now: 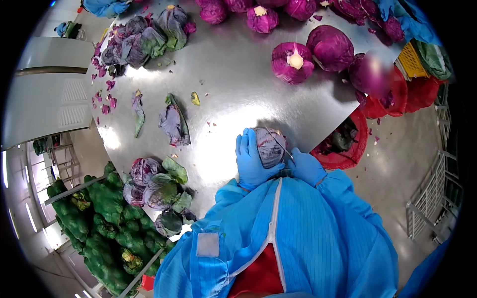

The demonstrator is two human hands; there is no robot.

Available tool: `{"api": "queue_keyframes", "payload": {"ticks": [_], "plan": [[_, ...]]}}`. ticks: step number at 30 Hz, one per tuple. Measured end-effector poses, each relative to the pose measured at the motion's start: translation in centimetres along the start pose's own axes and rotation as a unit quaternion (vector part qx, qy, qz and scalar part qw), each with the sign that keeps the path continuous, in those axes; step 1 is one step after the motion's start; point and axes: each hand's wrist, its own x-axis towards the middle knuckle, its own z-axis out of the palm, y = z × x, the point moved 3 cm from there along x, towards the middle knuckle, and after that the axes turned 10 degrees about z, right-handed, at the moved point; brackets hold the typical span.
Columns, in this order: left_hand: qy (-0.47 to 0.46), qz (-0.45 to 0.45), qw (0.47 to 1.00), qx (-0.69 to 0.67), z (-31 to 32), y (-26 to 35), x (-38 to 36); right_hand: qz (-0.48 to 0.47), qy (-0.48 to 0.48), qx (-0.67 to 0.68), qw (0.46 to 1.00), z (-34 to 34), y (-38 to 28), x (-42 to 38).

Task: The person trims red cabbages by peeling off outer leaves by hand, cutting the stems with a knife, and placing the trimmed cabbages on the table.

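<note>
A red cabbage [270, 149] with dull purple outer leaves sits on the steel table right in front of me. My left hand [252, 163], in a blue glove, is cupped round its left side with the fingers pointing away from me. In my gloved right hand [305, 167] is a knife [278, 140], its thin blade lying across the top right of the cabbage. The knife's handle is hidden inside my fist. Left of my hands lie a loose outer leaf [175, 124] and a narrower leaf strip [138, 113].
Untrimmed cabbages [159, 186] are piled at the table's near left edge, more [141, 42] at the far left. Peeled purple cabbages [292, 63] stand at the far right. A red basket [361, 144] holds leaves. Green net sacks [102, 238] lie left. Blue sleeves of others show at the far edge.
</note>
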Motion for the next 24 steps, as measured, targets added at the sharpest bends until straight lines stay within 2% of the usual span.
{"api": "queue_keyframes", "payload": {"ticks": [1,4,8,11,12,17,19,21,24], "plan": [[0.0,0.008,1.0,-0.001,0.0,0.2,-0.4,-0.002,0.005,-0.016,1.0,0.1,0.1,0.1],[-0.006,-0.055,0.998,-0.011,0.0,0.0,-0.2,-0.029,0.079,0.001,0.996,0.4,0.1,2.2],[0.011,-0.084,0.996,-0.03,0.2,0.1,0.2,-0.075,0.142,0.015,0.987,2.0,1.7,5.5],[0.001,-0.046,0.999,-0.015,0.3,0.3,-0.5,-0.078,0.144,0.011,0.986,1.7,1.5,3.2],[0.01,-0.027,1.0,-0.004,0.3,0.5,0.1,-0.032,0.104,0.003,0.994,1.3,1.2,1.9],[0.015,0.003,1.0,-0.001,0.5,1.7,-2.0,-0.029,0.066,-0.016,0.997,2.5,1.7,6.2],[0.029,0.039,0.999,0.016,0.1,1.6,-2.1,-0.027,0.08,0.007,0.996,3.0,1.3,5.9],[0.043,-0.003,0.997,-0.062,-0.1,0.1,-3.1,-0.061,0.107,0.046,0.991,6.1,2.9,7.7],[0.066,-0.057,0.976,-0.201,-0.4,-2.1,-6.7,-0.088,0.056,0.158,0.982,6.3,3.4,5.5]]}}
